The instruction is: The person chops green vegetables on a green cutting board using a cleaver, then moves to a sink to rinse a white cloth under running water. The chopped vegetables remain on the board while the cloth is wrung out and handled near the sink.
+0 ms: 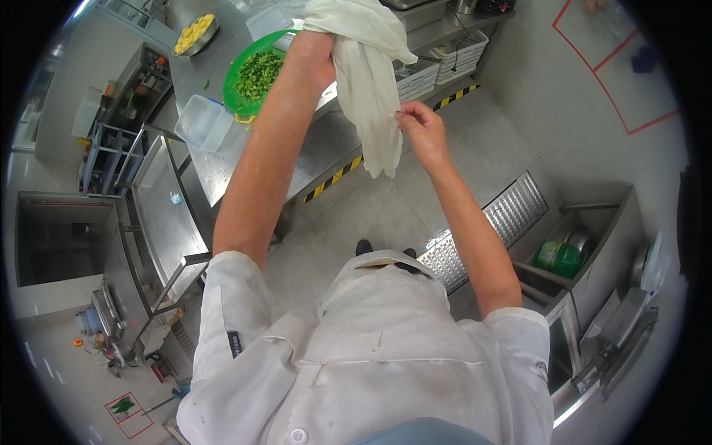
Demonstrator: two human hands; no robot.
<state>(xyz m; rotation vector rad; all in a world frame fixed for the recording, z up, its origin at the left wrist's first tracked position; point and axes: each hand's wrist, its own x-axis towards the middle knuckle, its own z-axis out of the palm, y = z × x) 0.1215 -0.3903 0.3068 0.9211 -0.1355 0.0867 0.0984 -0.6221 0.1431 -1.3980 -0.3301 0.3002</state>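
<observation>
A long white cloth [370, 100] hangs in folds above the edge of a stainless steel table [328, 147]. Its upper part is bunched over my left hand [318, 60], which holds it up; the fingers are hidden beneath the fabric. Lower down, my right hand [425, 133] pinches the cloth's right edge between thumb and fingertips. Behind my left forearm, a green colander [231, 83] with chopped green vegetables [258, 75] is partly covered from view. Close to it on the table lies a clear plastic container [203, 125].
A metal bowl of peeled yellow pieces [194, 36] stands at the far left of the table. White baskets [461, 53] sit on a low shelf. A perforated metal drain cover [517, 200] crosses the floor. Steel carts [167, 206] are at left; a sink unit [603, 239] holds a green bottle [559, 258].
</observation>
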